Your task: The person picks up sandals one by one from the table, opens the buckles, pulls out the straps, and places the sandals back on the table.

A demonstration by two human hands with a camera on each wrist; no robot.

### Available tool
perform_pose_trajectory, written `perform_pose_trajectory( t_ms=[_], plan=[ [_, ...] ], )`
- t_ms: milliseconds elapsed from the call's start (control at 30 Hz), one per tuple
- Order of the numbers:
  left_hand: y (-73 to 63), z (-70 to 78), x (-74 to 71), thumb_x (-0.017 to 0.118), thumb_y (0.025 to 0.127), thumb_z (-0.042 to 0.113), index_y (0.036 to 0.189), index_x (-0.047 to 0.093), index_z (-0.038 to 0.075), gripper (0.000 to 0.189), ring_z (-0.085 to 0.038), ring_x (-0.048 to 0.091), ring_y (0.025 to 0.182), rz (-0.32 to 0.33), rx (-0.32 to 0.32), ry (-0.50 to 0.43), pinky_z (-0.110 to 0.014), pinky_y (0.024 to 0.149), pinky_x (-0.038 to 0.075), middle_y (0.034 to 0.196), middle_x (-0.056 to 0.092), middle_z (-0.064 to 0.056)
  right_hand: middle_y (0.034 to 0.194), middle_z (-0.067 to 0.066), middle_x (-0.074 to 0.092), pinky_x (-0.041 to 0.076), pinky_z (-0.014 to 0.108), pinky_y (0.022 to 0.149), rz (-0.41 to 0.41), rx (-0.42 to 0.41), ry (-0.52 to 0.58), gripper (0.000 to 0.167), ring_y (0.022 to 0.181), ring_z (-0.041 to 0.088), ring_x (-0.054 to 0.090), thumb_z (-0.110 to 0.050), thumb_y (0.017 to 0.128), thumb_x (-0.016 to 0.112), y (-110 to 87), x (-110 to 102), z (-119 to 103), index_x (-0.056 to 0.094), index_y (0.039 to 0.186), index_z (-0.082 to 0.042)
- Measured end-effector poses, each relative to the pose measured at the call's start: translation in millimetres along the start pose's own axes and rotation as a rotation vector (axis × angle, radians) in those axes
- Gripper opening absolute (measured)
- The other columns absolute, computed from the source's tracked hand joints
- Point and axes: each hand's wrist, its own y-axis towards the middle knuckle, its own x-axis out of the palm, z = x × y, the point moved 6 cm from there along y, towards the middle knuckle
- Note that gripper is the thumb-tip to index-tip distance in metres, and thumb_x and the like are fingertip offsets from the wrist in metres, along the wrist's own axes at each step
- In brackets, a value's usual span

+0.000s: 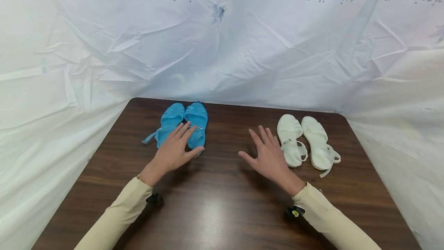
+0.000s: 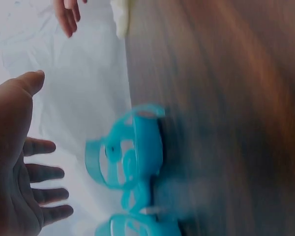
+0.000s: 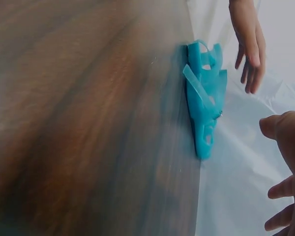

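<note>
A pair of blue sandals point(image 1: 196, 115) lies side by side at the back left of the table, toes away from me; one strap hangs out to the left. My left hand point(image 1: 173, 151) is held above their heel ends, fingers spread and straight, holding nothing. In the left wrist view the blue sandals point(image 2: 148, 147) stand apart from its fingers. At the back right is a pair of white sandals point(image 1: 313, 138), their straps loose at the heels. Just left of them my right hand point(image 1: 268, 155) hovers over the table with spread, straight fingers and nothing in it.
The dark wood-grain table point(image 1: 215, 188) has rounded far corners. A wrinkled white sheet point(image 1: 215, 49) with printed lettering hangs behind it and along both sides. Each wrist carries a small black camera point(image 1: 294, 212) below a cream sleeve point(image 1: 329, 215).
</note>
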Motion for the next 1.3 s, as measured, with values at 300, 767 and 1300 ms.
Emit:
perform_pose_trajectory(
  t_ms=[300,767,1300],
  plan=[
    [21.5,-30.2,-5.2,0.054,0.103,0.054,0.154,0.044,0.007,0.07,-0.043,0.038,0.145,-0.019,0.04,-0.02,-0.061,0.115,0.034,0.159,0.04,-0.02,0.162,0.018,0.036,0.037,0.061,0.113,-0.017,-0.089,0.11,0.08,0.152,0.037,0.028,-0.066,0.097,0.055,35.5,16,-37,0.039,0.158,-0.017],
    [50.3,-62.5,-5.6,0.061,0.104,0.038,0.145,0.055,0.003,0.054,-0.04,0.052,0.133,-0.052,0.123,-0.014,-0.059,0.113,0.038,0.142,0.06,-0.019,0.148,0.011,0.056,0.048,0.05,0.107,-0.006,-0.212,0.255,0.065,0.135,0.028,0.054,-0.056,0.102,0.056,86.3,56,-83,0.052,0.15,-0.012],
    [60.4,-62.1,2.1,0.069,0.099,0.029,0.123,0.072,-0.003,0.039,-0.028,0.068,0.09,-0.103,0.201,0.0,-0.048,0.087,0.054,0.109,0.075,-0.016,0.108,0.009,0.071,0.056,0.039,0.083,-0.111,-0.14,0.416,0.056,0.098,0.02,0.065,-0.047,0.104,0.057,118.8,86,-96,0.06,0.141,-0.006]
  ],
)
